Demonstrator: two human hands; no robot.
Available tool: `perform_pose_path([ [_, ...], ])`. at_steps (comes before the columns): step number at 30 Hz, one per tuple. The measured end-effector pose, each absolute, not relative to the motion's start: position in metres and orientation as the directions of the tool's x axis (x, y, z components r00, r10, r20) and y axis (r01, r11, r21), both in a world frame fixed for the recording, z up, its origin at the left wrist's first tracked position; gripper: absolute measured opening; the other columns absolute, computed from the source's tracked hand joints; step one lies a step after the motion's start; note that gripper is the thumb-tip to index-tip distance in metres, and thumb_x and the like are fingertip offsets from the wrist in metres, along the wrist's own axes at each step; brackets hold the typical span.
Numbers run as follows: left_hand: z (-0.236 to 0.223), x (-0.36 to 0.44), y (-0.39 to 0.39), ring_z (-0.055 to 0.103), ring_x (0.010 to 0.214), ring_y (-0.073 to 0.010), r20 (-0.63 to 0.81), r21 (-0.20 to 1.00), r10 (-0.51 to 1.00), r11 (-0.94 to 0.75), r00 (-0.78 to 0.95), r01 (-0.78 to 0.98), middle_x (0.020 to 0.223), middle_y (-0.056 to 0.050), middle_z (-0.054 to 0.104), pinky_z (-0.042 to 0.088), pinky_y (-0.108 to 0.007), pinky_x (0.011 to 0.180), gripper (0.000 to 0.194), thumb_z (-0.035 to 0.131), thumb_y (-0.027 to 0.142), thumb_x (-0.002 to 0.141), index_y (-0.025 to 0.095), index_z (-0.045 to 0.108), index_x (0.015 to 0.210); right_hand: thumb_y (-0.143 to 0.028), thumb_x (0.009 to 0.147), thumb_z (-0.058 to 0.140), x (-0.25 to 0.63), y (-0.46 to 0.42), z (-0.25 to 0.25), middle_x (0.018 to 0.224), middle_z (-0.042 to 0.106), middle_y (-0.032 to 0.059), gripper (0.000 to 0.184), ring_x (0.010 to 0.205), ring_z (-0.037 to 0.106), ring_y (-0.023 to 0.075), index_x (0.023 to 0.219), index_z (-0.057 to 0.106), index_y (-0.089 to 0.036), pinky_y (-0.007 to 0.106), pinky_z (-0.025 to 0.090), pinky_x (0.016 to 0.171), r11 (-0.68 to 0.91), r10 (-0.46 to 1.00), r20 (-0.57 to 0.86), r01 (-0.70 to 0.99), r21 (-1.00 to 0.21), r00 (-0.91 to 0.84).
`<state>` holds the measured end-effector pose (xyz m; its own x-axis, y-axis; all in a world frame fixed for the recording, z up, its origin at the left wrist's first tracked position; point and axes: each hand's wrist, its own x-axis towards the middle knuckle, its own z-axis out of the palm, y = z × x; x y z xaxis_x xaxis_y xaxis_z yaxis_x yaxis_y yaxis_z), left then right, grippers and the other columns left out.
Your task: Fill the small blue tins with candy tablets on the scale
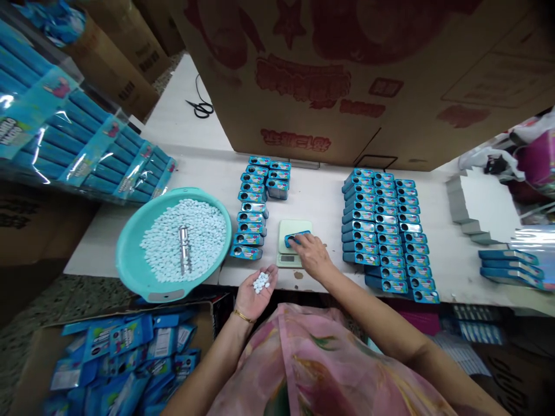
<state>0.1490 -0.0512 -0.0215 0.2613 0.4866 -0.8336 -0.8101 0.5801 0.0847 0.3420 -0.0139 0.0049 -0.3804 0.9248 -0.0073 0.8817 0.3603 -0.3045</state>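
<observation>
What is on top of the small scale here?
A blue container rests on the scale, the person's right hand over part of it. That part, and the scale surface beneath the container, cannot be seen.

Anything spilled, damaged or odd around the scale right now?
Yes: brownish patches mark the white tabletop on the person's side of the scale, near the right hand. They look odd against the pale surface; whether they are stains or worn spots, I cannot tell.
</observation>
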Motion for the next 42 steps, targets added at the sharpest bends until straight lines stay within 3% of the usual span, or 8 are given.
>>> perform_pose_path([
  [3,-0.018,0.152,-0.055,0.058,0.090,-0.0218,-0.821,0.066,0.482,0.614,0.307,-0.787,0.086,-0.012,0.064,0.048,-0.035,0.076,0.016,0.042,0.009,0.074,0.010,0.058,0.071,-0.013,0.080,0.041,0.338,-0.029,0.011,0.105,0.049,0.0089,0.030,0.090,0.042,0.0194,0.109,0.049,-0.019,0.032,0.038,0.074,0.347,0.928,0.016,0.848,-0.399,-0.372],
  [6,-0.013,0.160,-0.060,0.061,0.074,-0.0172,-0.819,0.007,0.434,0.661,0.375,-0.750,0.073,-0.009,0.064,0.050,-0.031,0.070,0.019,0.039,0.011,0.077,0.010,0.058,0.074,-0.017,0.081,0.042,0.316,-0.054,0.021,0.100,0.051,0.0074,0.027,0.086,0.044,0.0168,0.108,0.048,-0.018,0.028,0.039,0.073,0.492,0.837,0.017,0.740,-0.459,-0.547],
  [10,-0.012,0.166,-0.066,0.061,0.065,-0.0128,-0.826,-0.078,0.357,0.695,0.437,-0.715,0.068,-0.006,0.063,0.049,-0.025,0.065,0.026,0.034,0.017,0.081,0.008,0.056,0.091,-0.013,0.076,0.049,0.291,-0.075,0.023,0.099,0.049,0.0078,0.036,0.088,0.043,0.0188,0.111,0.042,-0.014,0.029,0.040,0.069,0.542,0.789,-0.065,0.741,-0.397,-0.611],
  [16,-0.019,0.163,-0.074,0.060,0.063,-0.0122,-0.813,-0.066,0.370,0.708,0.449,-0.703,0.069,-0.005,0.061,0.049,-0.024,0.063,0.027,0.036,0.019,0.080,0.010,0.053,0.100,-0.015,0.078,0.048,0.289,-0.077,-0.001,0.092,0.049,0.0054,0.019,0.088,0.042,0.0171,0.097,0.048,-0.014,0.026,0.042,0.066,0.632,0.700,-0.091,0.674,-0.382,-0.708],
  [25,-0.006,0.173,-0.066,0.059,0.056,-0.0104,-0.826,-0.031,0.368,0.728,0.428,-0.685,0.059,-0.003,0.060,0.049,-0.023,0.060,0.020,0.038,0.014,0.080,0.011,0.054,0.069,-0.016,0.078,0.047,0.295,-0.074,-0.005,0.088,0.050,0.0053,0.011,0.081,0.044,0.0157,0.088,0.051,-0.015,0.027,0.042,0.068,0.442,0.827,-0.071,0.722,-0.532,-0.558],
  [30,-0.001,0.183,-0.040,0.061,0.071,-0.0135,-0.725,0.076,0.533,0.692,0.437,-0.717,0.076,-0.008,0.064,0.049,-0.028,0.071,0.020,0.039,0.011,0.078,0.009,0.058,0.085,-0.010,0.077,0.042,0.317,-0.040,0.008,0.088,0.050,0.0053,0.017,0.085,0.047,0.0129,0.090,0.052,-0.015,0.025,0.042,0.074,0.306,0.938,0.113,0.627,-0.717,-0.329],
  [38,-0.001,0.184,-0.021,0.054,0.097,-0.0232,-0.729,0.148,0.571,0.671,0.379,-0.726,0.094,-0.016,0.062,0.046,-0.033,0.081,0.021,0.042,0.012,0.075,0.005,0.059,0.086,-0.014,0.079,0.042,0.339,0.009,-0.004,0.093,0.054,0.0076,0.020,0.089,0.049,0.0155,0.093,0.056,-0.016,0.029,0.042,0.077,0.291,0.954,0.120,0.743,-0.603,-0.275],
  [42,-0.004,0.177,-0.035,0.054,0.097,-0.0227,-0.762,0.128,0.542,0.661,0.353,-0.739,0.096,-0.016,0.061,0.047,-0.033,0.080,0.021,0.043,0.011,0.075,0.006,0.058,0.087,-0.013,0.082,0.037,0.342,0.000,-0.008,0.094,0.056,0.0061,0.024,0.089,0.051,0.0135,0.098,0.055,-0.018,0.027,0.043,0.078,0.286,0.957,0.159,0.690,-0.665,-0.243],
])
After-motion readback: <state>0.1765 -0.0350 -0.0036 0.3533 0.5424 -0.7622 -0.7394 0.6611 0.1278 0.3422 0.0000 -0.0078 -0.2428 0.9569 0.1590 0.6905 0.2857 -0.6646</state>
